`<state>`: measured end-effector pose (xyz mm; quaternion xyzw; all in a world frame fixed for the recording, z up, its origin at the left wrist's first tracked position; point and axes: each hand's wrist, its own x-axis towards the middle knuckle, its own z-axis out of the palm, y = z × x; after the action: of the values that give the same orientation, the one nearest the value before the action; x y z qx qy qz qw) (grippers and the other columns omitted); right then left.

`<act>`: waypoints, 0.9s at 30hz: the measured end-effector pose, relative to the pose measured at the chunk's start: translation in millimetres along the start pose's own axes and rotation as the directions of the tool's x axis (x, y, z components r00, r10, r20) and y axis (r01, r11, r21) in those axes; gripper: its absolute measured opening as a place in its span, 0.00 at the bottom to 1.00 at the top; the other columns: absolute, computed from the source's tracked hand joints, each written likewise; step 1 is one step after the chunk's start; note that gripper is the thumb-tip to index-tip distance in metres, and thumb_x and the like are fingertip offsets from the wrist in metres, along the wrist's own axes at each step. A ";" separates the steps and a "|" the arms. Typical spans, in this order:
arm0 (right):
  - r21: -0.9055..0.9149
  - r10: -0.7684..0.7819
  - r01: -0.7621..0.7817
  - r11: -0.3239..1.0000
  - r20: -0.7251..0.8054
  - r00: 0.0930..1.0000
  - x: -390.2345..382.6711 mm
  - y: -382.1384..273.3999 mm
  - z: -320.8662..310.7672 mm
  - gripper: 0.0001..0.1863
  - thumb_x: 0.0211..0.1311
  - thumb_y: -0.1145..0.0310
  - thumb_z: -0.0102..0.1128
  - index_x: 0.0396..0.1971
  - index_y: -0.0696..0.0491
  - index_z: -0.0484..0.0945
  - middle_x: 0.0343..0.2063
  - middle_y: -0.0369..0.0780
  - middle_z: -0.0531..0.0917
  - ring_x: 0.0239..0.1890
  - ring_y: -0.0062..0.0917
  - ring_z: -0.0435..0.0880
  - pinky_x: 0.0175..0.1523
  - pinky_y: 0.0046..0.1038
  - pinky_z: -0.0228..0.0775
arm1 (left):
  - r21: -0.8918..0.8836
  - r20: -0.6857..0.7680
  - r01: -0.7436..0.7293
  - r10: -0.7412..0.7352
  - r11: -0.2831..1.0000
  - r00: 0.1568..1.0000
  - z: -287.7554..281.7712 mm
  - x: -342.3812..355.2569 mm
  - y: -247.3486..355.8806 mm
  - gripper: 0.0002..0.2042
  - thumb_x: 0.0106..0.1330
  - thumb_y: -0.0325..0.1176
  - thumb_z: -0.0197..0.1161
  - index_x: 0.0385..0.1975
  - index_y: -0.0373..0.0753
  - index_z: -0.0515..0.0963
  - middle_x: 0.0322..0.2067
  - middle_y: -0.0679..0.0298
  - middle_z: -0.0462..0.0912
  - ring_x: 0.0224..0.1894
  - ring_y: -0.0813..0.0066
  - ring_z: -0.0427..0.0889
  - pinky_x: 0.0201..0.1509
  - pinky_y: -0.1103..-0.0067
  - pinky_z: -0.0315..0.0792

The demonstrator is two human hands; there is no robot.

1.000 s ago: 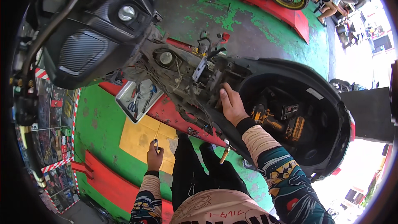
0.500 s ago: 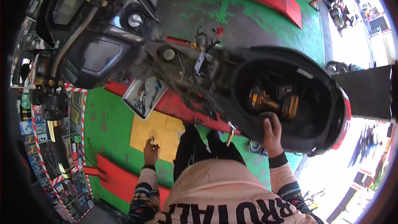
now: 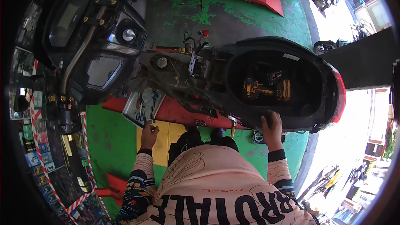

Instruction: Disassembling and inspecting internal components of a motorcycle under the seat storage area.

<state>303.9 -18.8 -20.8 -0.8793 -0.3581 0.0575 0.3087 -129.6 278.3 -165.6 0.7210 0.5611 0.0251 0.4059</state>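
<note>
My left hand (image 3: 149, 136) is closed around a small metallic piece (image 3: 152, 123), too small to name, beside the near edge of a metal tray (image 3: 134, 118) of tools. Scissors and a blue-handled tool lie in that tray. On the near rim of the scooter's black under-seat compartment (image 3: 250, 118) rests my right hand (image 3: 273, 130), its thumb and fingers apart. Inside the compartment lie a yellow-and-black cordless drill (image 3: 256, 88) and a yellow-and-black battery pack (image 3: 284, 89). The scooter's seat is off, and its frame and wiring (image 3: 192, 63) lie bare in the middle.
Handlebars (image 3: 85, 43) and dark front panels fill the left. A red lift platform (image 3: 175, 112) runs under the scooter. Below it are a yellow mat (image 3: 162, 135) and green floor. A glass display case (image 3: 75, 183) stands far left; another motorcycle and a person's legs are farther off.
My left hand has moved up from over the yellow mat to the tray's edge. My right hand stays at the compartment rim. The view has shifted, and my body is closer to the scooter.
</note>
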 end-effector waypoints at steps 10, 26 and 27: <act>-0.091 0.089 -0.098 0.991 -0.099 0.991 -20.3 4.9 16.4 0.13 0.57 0.69 0.64 0.42 0.56 0.78 0.44 0.46 0.81 0.53 0.44 0.76 0.61 0.43 0.65 | -0.023 0.071 0.066 -0.064 0.998 0.995 -19.9 14.6 -51.5 0.26 0.64 0.33 0.67 0.60 0.28 0.71 0.32 0.55 0.87 0.34 0.65 0.87 0.38 0.68 0.77; 0.133 -0.103 0.114 0.985 -0.083 0.991 -12.7 -52.3 59.6 0.15 0.54 0.72 0.67 0.43 0.54 0.81 0.46 0.44 0.81 0.58 0.43 0.76 0.65 0.42 0.65 | -0.351 0.064 -0.168 0.202 0.921 0.977 -46.2 36.6 79.4 0.11 0.78 0.37 0.50 0.45 0.36 0.75 0.27 0.65 0.81 0.19 0.82 0.70 0.23 0.78 0.64; 0.132 -0.125 0.135 0.982 -0.079 0.989 -10.8 -59.8 63.4 0.14 0.55 0.71 0.67 0.43 0.54 0.81 0.44 0.44 0.82 0.56 0.42 0.77 0.64 0.42 0.66 | -0.476 0.089 -0.120 0.183 0.871 0.979 -44.6 42.2 87.8 0.12 0.79 0.38 0.49 0.48 0.36 0.75 0.28 0.65 0.82 0.20 0.83 0.71 0.24 0.79 0.64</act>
<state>239.9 38.9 -38.0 -0.8322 -0.3989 0.0307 0.3839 -66.7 334.6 -99.6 0.6437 0.4520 0.1438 0.6006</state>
